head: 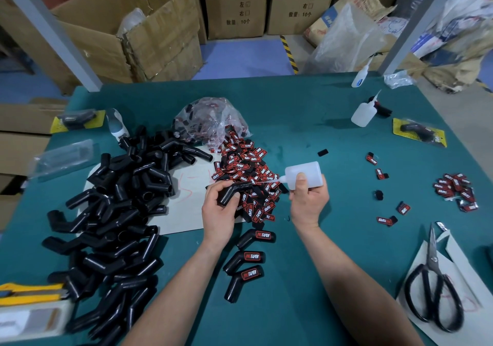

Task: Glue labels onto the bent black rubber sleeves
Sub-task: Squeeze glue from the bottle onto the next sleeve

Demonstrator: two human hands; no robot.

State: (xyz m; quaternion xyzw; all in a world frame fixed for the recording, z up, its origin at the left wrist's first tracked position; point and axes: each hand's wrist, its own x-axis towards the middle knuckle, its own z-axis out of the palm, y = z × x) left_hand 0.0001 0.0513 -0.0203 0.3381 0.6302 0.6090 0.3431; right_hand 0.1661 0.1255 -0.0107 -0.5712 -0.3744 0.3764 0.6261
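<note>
While the nozzle lies against the upper arm of the sleeve, the step in hand is judged to be laying glue, ahead of any label.

Item in work: one bent black rubber sleeve [232, 192], held above the near edge of the label pile [248, 169], over the green table [320, 121]. It is matte black and elbow-shaped, two short tube arms meeting at a shallow bend. No label is on it.

Left hand [217, 212]: fingers and thumb are curled round the lower arm of the sleeve, with the bend uppermost.

Right hand [309, 199]: wrapped round a translucent glue bottle [304, 175], which is tipped on its side with its thin nozzle pointing left to the sleeve. The tip is fine and lost against the labels behind. It appears to touch, but whether glue is out cannot be told.

Handling note: a light squeeze and a short thin line on the outer face of the upper arm, kept inside a label's outline, should serve. Excess would likely creep past the edges. The sleeve is best held steady, glued face up.

Stock: unlabelled sleeves [120, 212] are heaped at left. Three labelled sleeves [256, 236] lie in a row beside the left wrist, each with a red-and-black label on one arm.
</note>
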